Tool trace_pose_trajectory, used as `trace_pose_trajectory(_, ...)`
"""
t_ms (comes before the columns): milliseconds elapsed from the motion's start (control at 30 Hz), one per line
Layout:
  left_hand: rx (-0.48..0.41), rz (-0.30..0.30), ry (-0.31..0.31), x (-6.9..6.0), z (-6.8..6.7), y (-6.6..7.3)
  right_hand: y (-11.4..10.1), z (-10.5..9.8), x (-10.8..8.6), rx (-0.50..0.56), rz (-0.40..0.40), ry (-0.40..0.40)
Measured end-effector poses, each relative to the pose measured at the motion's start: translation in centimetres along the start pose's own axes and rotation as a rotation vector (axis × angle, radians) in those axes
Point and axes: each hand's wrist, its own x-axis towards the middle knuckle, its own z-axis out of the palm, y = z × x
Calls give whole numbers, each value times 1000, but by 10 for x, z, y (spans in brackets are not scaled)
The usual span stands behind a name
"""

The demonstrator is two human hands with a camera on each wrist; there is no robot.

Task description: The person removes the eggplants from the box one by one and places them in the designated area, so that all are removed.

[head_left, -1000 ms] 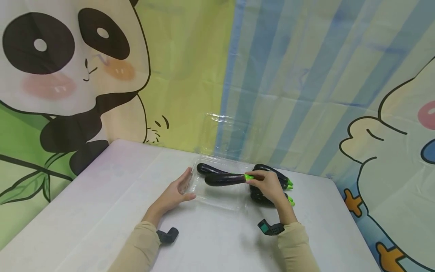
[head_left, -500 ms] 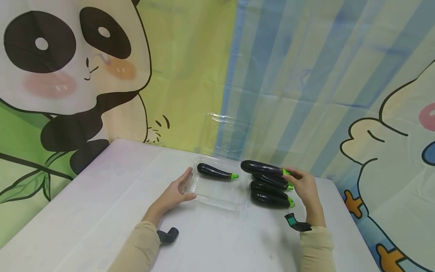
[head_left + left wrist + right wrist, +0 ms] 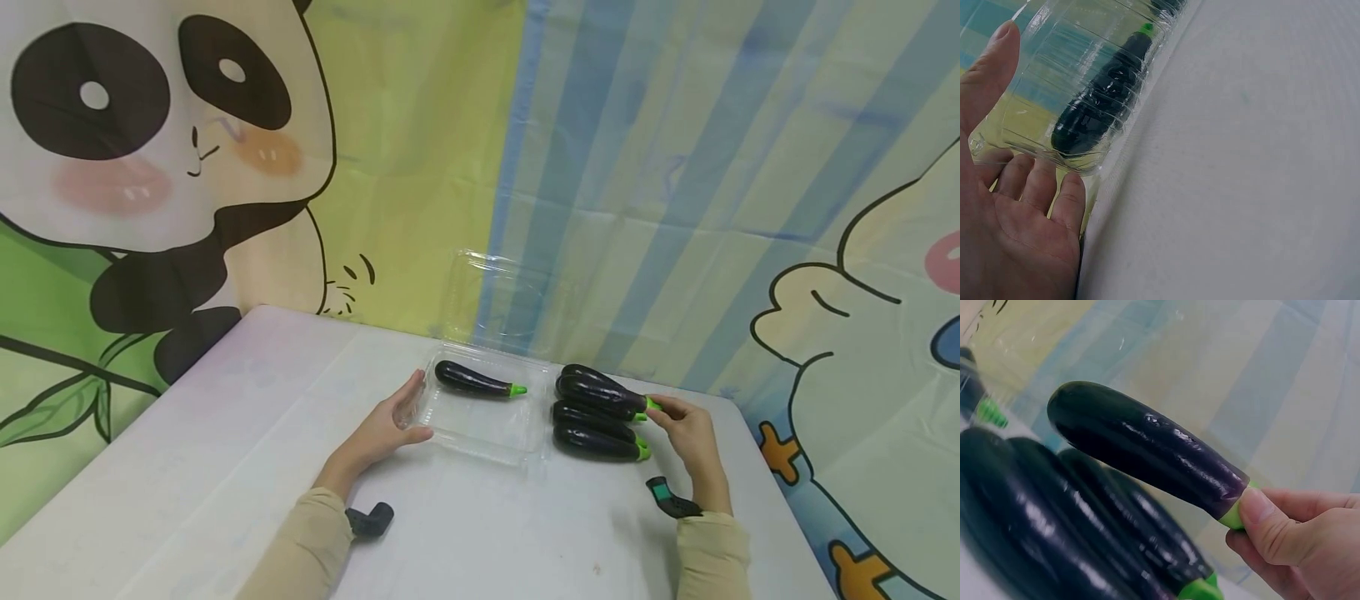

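Pinching one eggplant [image 3: 1147,447] by its green stem [image 3: 1233,517] with right hand [image 3: 690,433], close to other eggplants [image 3: 596,442] on counter [image 3: 487,533]; holding left hand [image 3: 378,429] spread at side of clear container [image 3: 487,423], perhaps touching it

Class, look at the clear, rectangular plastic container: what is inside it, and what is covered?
One long, glossy, dark-purple, green-stemmed eggplant lies inside the container. In the head view, the eggplant covers the part of the container directly beneath it, so that cannot be seen.

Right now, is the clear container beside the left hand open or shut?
Open. In the head view, the clear container has its lid raised at the back, leaving the eggplant inside uncovered.
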Motion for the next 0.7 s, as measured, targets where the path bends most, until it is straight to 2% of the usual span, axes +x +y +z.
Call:
trace_pose_trajectory(267, 4, 11, -4, 1, 0, -1, 17, 9, 2, -78, 5, 22)
trace_pose_trajectory(400, -8, 9, -9, 1, 0, -1, 19, 12, 2, -111, -4, -5)
trace_pose_trajectory(600, -17, -8, -19, 2, 0, -1, 21, 12, 0, -86, 38, -69)
trace_pose_trajectory(700, -28, -17, -30, 1, -1, 5, 21, 11, 0, -82, 50, -99)
